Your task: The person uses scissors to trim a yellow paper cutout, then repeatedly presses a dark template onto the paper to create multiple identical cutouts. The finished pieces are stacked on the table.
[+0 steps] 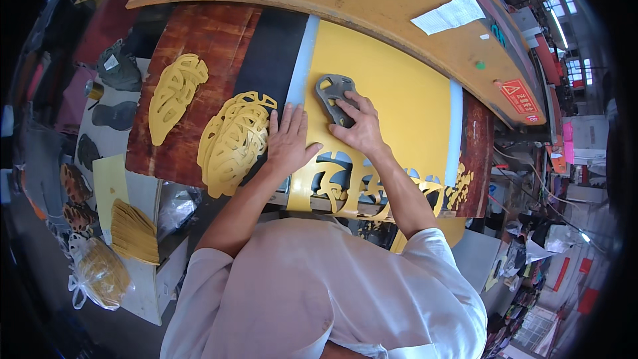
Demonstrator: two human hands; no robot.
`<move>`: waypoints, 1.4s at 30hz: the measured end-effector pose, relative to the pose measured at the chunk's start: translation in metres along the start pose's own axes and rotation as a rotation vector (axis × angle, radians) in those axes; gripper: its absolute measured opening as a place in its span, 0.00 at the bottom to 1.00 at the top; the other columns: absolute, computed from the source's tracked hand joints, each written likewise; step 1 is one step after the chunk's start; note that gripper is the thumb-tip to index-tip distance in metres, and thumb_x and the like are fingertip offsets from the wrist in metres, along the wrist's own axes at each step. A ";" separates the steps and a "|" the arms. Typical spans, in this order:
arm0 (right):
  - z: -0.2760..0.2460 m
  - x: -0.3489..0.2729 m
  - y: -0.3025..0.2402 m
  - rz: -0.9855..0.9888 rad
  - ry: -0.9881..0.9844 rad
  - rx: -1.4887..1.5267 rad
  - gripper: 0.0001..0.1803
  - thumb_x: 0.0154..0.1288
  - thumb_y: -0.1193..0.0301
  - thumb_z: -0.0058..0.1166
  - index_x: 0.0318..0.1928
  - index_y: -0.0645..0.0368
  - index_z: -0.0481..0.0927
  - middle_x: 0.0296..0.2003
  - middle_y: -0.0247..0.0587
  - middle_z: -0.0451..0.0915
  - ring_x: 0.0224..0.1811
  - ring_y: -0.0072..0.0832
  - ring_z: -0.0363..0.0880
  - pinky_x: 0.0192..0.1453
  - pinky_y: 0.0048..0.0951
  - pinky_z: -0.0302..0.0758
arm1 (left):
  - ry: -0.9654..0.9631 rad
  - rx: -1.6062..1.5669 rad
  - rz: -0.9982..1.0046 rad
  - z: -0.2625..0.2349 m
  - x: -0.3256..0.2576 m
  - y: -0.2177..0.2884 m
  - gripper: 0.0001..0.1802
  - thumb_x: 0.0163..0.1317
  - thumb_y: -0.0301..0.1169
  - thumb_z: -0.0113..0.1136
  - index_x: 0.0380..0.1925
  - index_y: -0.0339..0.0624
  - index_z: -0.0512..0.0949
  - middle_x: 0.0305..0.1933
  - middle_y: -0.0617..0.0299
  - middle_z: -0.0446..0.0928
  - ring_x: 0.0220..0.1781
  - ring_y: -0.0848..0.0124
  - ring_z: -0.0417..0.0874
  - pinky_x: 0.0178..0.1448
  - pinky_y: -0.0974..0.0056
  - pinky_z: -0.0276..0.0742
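Head view: right hand (362, 127) half-closed on grey die (328, 94), left hand (288, 146) flat.

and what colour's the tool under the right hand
Dark grey: the tool shows best in the head view.

Main bench: worn red-brown board (193, 33), spanning mid-frame. Black strip (272, 46) on it, upper centre, pale blue strip (303, 60) right beside. Yellow sheet (385, 73) covers centre to right, near edge cut into openwork. Smaller yellow pile (174, 96) on bare board, upper left; larger yellow pile (232, 139) left of centre, across board and black strip. Yellow scraps (460, 186) at right end. Side table (136, 139), lower left: dark sole-shaped piece (114, 116), fanned yellow stack (133, 231).
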State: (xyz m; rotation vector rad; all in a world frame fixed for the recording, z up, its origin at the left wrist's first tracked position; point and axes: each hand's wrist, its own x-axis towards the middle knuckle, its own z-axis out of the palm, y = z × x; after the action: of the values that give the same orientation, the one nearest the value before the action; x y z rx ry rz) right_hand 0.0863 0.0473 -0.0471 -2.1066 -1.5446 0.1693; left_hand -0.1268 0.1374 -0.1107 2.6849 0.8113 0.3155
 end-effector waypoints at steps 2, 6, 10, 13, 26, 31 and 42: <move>0.009 0.004 0.000 -0.031 0.015 -0.042 0.34 0.47 0.58 0.76 0.58 0.54 0.91 0.69 0.45 0.77 0.69 0.50 0.75 0.73 0.52 0.74 | -0.022 -0.004 0.018 -0.001 0.007 -0.002 0.53 0.69 0.64 0.60 0.79 0.30 0.65 0.87 0.46 0.56 0.91 0.48 0.47 0.88 0.31 0.36; 0.022 0.000 -0.002 -0.029 0.050 -0.133 0.33 0.48 0.58 0.77 0.57 0.55 0.91 0.68 0.46 0.77 0.69 0.52 0.74 0.71 0.54 0.74 | -0.023 -0.018 0.007 0.001 0.014 -0.002 0.54 0.68 0.64 0.62 0.79 0.32 0.65 0.87 0.48 0.57 0.91 0.49 0.47 0.88 0.31 0.36; 0.031 -0.011 -0.006 -0.019 0.140 -0.178 0.33 0.48 0.57 0.78 0.57 0.56 0.91 0.67 0.47 0.77 0.68 0.55 0.73 0.70 0.55 0.74 | -0.013 -0.017 0.004 0.004 0.013 -0.003 0.54 0.66 0.64 0.64 0.78 0.32 0.67 0.87 0.48 0.57 0.91 0.50 0.47 0.87 0.29 0.37; 0.028 -0.010 -0.007 0.035 0.089 -0.151 0.32 0.48 0.56 0.78 0.56 0.52 0.92 0.67 0.45 0.78 0.68 0.56 0.72 0.72 0.55 0.73 | -0.059 -0.006 -0.003 0.003 0.012 -0.002 0.55 0.67 0.64 0.62 0.79 0.31 0.65 0.88 0.48 0.56 0.92 0.50 0.46 0.87 0.30 0.37; -0.023 0.001 0.048 0.516 -0.159 0.690 0.33 0.71 0.64 0.72 0.71 0.64 0.79 0.59 0.46 0.85 0.57 0.31 0.85 0.64 0.30 0.81 | -0.012 0.052 0.022 0.004 0.015 0.000 0.47 0.71 0.56 0.60 0.77 0.29 0.67 0.86 0.46 0.60 0.90 0.49 0.51 0.86 0.31 0.44; -0.011 -0.010 0.048 0.602 -0.060 0.836 0.30 0.72 0.68 0.71 0.70 0.67 0.79 0.62 0.44 0.79 0.54 0.28 0.85 0.62 0.30 0.81 | -0.015 0.036 0.028 0.002 0.015 0.000 0.47 0.69 0.55 0.62 0.77 0.29 0.67 0.86 0.45 0.60 0.90 0.48 0.52 0.85 0.30 0.46; 0.016 -0.031 0.043 0.466 0.159 0.654 0.24 0.67 0.73 0.72 0.62 0.65 0.86 0.65 0.46 0.79 0.65 0.33 0.80 0.68 0.29 0.76 | -0.068 0.026 0.036 -0.003 0.020 -0.003 0.47 0.69 0.56 0.62 0.77 0.31 0.68 0.87 0.47 0.59 0.90 0.47 0.51 0.85 0.30 0.47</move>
State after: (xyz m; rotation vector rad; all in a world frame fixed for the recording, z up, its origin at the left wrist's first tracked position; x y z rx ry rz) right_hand 0.1062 0.0149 -0.0869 -1.8381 -0.7370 0.5696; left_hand -0.1128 0.1517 -0.1071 2.7206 0.7534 0.2225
